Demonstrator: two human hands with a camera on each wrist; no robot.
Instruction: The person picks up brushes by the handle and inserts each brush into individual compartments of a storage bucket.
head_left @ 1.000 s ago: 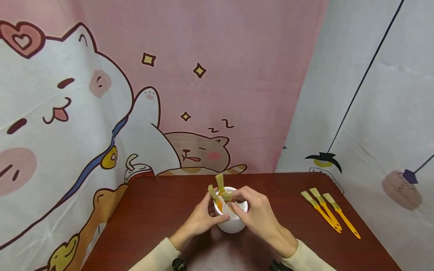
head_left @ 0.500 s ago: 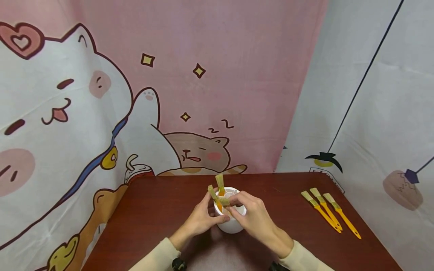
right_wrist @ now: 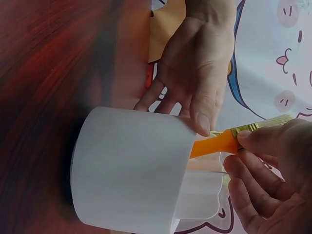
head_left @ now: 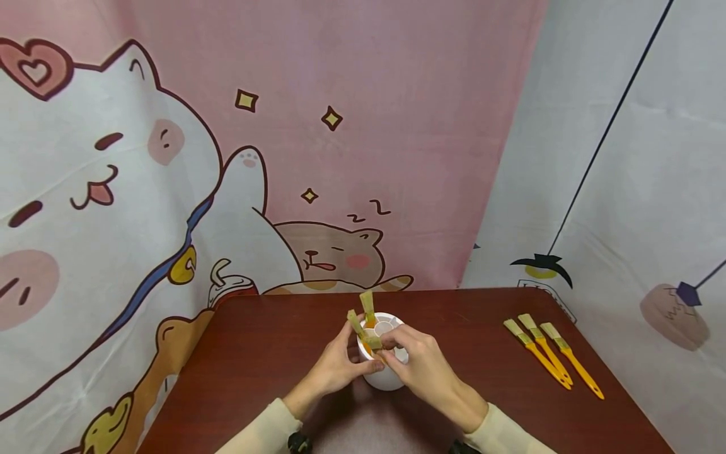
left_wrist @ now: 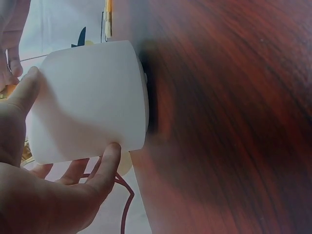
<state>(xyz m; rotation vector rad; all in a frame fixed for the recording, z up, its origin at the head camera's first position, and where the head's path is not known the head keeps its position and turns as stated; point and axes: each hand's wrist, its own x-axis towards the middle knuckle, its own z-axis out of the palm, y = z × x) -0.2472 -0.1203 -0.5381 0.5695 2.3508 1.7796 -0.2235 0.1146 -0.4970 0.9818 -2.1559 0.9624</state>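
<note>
Toward the table's front stands a white round holder (head_left: pixel 386 379) with clear inner dividers. My left hand (head_left: pixel 329 373) steadies it from the left, thumb and fingers spread round its wall. In the right wrist view, my right hand (right_wrist: pixel 268 180) pinches a paintbrush (right_wrist: pixel 214 145) at the metal band, its orange handle down inside the holder. Two more paintbrushes, one at the back (head_left: pixel 367 304) and one at the left (head_left: pixel 355 323), stand in the holder, bristles up. The lower handle ends are hidden by the holder's wall.
Three yellow-handled paintbrushes (head_left: pixel 541 355) lie side by side at the right of the dark red wooden table (head_left: pixel 272 340). A cartoon-printed cloth (head_left: pixel 408 157) hangs behind the table's back edge and along its sides.
My right hand has moved slightly left and down with the paintbrush, bringing its bristles closer to the left-hand brush. My left hand and the holder have stayed almost still.
</note>
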